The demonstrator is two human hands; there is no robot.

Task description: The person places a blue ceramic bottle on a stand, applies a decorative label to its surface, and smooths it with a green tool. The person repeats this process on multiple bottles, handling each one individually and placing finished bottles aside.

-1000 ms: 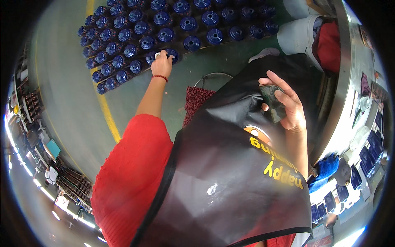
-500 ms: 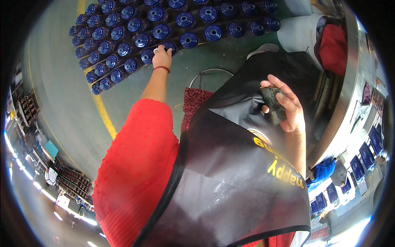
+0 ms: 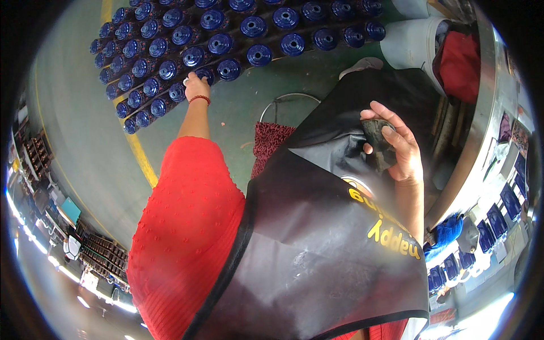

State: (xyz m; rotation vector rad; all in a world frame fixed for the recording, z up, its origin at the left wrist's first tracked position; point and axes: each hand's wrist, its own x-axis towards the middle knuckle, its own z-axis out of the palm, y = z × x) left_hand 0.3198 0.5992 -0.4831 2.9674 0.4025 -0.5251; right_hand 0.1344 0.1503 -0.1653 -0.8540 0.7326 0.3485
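At the near edge of the rows, my left hand reaches out with its fingers curled. It is against the top of a glossy blue glazed jar, whose rim it partly covers. A small white ring-like thing shows at its fingers; whether it is worn or held I cannot tell. Over my lap, my right hand is closed around a dark grey, flat, rounded piece, thumb on one face. What that piece is made of does not show.
Many more blue jars stand in close rows ahead. A patterned red cloth lies by a metal hoop. To the right are a white bucket with a dark red cloth and a metal-edged counter.
My left hand has moved left along the near row, from one blue jar to the neighbouring one. My right hand keeps its hold on the dark piece.
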